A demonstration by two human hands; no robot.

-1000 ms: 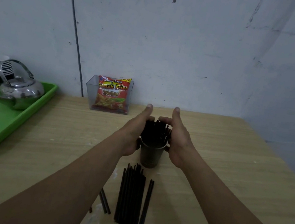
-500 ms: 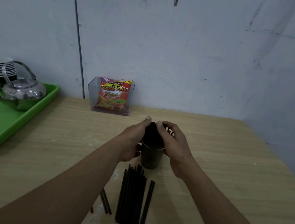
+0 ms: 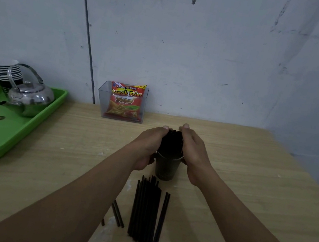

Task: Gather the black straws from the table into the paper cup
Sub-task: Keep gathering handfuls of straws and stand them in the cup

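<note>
A dark paper cup (image 3: 167,169) stands on the wooden table (image 3: 250,178), with a bundle of black straws (image 3: 172,142) upright in it. My left hand (image 3: 147,146) and my right hand (image 3: 194,152) cup the bundle from either side, fingers curled round the straws above the rim. The far side of the bundle is hidden by my fingertips. Several more black straws (image 3: 146,211) lie side by side on the table just in front of the cup. Two loose straws (image 3: 117,214) lie to their left, partly under my left forearm.
A clear plastic box (image 3: 99,100) holding a French Fries snack bag (image 3: 124,102) stands against the wall behind the cup. At the left, a green tray (image 3: 34,121) carries a steel kettle (image 3: 29,97) and a stack of paper cups (image 3: 6,72).
My hands were spread apart beside the straws; they have closed in on the bundle. The right fingers slid from over the top of it to its side.
</note>
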